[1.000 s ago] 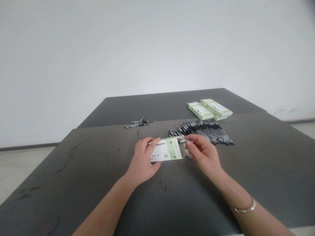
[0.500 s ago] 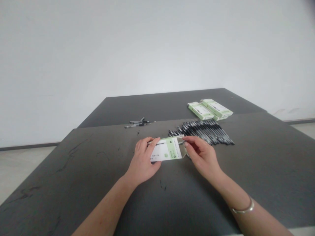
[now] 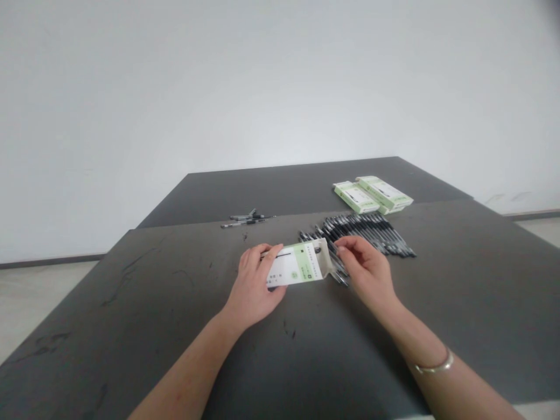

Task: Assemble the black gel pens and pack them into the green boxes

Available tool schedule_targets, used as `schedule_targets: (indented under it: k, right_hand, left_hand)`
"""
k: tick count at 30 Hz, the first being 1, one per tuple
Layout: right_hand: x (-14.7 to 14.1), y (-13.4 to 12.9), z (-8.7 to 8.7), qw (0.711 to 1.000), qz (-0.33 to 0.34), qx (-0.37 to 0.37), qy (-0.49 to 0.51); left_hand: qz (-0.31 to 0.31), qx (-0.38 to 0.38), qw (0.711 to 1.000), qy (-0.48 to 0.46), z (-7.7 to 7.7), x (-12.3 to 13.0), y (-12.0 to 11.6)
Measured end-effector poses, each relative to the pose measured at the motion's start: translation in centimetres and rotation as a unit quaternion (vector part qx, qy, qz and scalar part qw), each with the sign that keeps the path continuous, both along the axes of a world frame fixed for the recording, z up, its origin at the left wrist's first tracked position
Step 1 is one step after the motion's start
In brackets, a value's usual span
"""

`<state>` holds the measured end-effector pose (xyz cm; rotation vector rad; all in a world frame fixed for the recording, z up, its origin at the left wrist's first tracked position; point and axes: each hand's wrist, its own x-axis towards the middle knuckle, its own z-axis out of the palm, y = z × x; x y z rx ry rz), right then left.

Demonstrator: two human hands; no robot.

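Note:
My left hand (image 3: 252, 286) is closed around a white and green cardboard pen box (image 3: 292, 267), tilted a little above the table. The box's end flap (image 3: 326, 256) stands open towards the right, and the dark end of a pen (image 3: 318, 250) shows just inside. Beside that opening is my right hand (image 3: 366, 269), with thumb and forefinger close together; whether anything small is between them cannot be made out. Behind the hands lies a row of black gel pens (image 3: 365, 233), side by side. Several of them, near the box, are partly hidden by it and my right hand.
Green and white pen boxes (image 3: 385, 193) lie at the back right, beyond the pens. A few loose pens (image 3: 249, 220) lie at the back left. The dark table (image 3: 166, 315) has a seam across it, and a pale wall (image 3: 280, 87) rises behind.
My right hand has drawn back to the right from the box's opening, so the open flap and the pens behind it show more. My left hand and the box have hardly moved.

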<state>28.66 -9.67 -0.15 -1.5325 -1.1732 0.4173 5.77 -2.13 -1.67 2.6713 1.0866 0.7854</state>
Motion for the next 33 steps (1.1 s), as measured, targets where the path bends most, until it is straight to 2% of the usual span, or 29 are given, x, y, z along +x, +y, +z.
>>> schedule_targets:
  k: [4,7,11,14,18,33]
  right_hand:
    - [1.0,0.7,-0.3,0.989,0.008,-0.055,-0.137]
    - [1.3,1.0,-0.8,0.957,0.031,-0.116,-0.265]
    - [1.1,0.9,-1.5,0.917,0.034,-0.190,-0.348]
    - [0.8,0.8,-1.5,0.901,0.031,-0.219,-0.374]
    - [0.6,0.8,-1.3,0.893,0.043,-0.237,-0.380]
    - [-0.3,0.5,-1.0,0.869,0.025,-0.240,-0.432]
  left_hand:
    - [0.009,-0.007,1.000,-0.012,-0.1,0.0,0.1]
    - [0.029,-0.024,0.999,-0.040,-0.2,0.1,0.1]
    - [0.049,-0.042,0.996,-0.059,0.0,0.1,0.1]
    - [0.048,-0.042,0.996,-0.060,0.1,0.2,0.1]
    - [0.049,-0.044,0.996,-0.062,0.2,0.3,0.1]
    - [0.044,-0.051,0.996,-0.061,0.0,0.1,0.1]
